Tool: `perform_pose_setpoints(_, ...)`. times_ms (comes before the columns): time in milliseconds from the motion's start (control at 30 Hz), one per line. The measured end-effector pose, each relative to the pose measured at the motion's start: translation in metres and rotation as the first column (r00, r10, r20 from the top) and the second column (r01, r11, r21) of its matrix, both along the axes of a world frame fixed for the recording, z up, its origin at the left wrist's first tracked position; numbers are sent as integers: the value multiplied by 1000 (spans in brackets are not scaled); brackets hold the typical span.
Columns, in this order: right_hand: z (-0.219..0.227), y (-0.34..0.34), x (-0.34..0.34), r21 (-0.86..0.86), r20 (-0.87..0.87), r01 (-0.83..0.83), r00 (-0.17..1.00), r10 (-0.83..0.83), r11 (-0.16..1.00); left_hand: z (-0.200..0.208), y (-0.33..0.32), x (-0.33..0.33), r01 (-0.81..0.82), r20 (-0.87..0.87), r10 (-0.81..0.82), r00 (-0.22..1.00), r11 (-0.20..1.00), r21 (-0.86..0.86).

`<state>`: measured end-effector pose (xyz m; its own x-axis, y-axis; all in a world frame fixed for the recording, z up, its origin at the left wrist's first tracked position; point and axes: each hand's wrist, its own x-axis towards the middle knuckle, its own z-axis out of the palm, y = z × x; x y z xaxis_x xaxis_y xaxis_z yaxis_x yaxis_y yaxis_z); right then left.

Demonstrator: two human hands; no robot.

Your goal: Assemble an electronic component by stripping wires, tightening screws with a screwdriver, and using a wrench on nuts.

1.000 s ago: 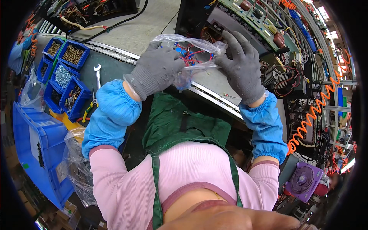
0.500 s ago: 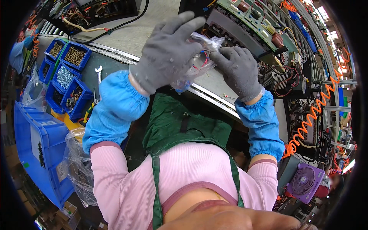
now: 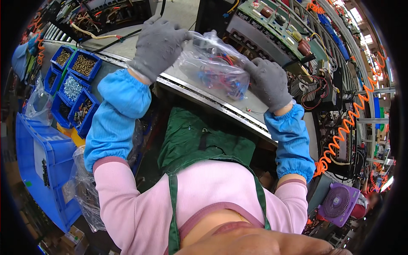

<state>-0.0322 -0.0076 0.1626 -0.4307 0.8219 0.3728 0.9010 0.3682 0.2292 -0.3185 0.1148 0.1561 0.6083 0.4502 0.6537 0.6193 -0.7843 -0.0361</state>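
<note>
Both my hands wear grey gloves and pull a clear plastic bag (image 3: 219,70) apart above the bench edge. Red and blue wired parts (image 3: 225,80) show through the film in its lower portion. My left hand (image 3: 158,47) pinches the bag's upper left side, fingers closed. At the opposite side, my right hand (image 3: 268,80) grips the film with curled fingers. The bag's mouth looks crumpled near the top, and I cannot make out how wide it gapes.
Blue bins (image 3: 79,87) of screws and small parts sit at the left, with a big blue crate (image 3: 46,165) below. Open electronic chassis (image 3: 272,32) stand at the far right. An orange coiled hose (image 3: 346,131) hangs beside a purple fan (image 3: 340,204).
My left hand has moved left and pulled away from my right. The bag, bunched between the hands before, is now spread out and its contents show more.
</note>
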Motion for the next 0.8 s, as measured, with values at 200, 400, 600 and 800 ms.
perform_pose_setpoints(200, 9, -8, -14, -70, -93, -42, 995, 35, 997, 4, -55, 31, 577, 94, -569, 817, 807, -126)
perform_pose_setpoints(400, 23, -18, -1, -44, -312, -25, 950, 10, 999, 2, -44, 14, 182, -246, -236, 940, 958, -221)
perform_pose_setpoints(600, 16, -11, -16, 77, -598, -132, 787, 152, 988, 52, -34, -42, 175, 153, -152, 976, 972, -153)
perform_pose_setpoints(800, 7, -15, -5, -43, -593, -91, 803, 48, 995, 109, -57, -167, 79, 398, 71, 915, 934, -348)
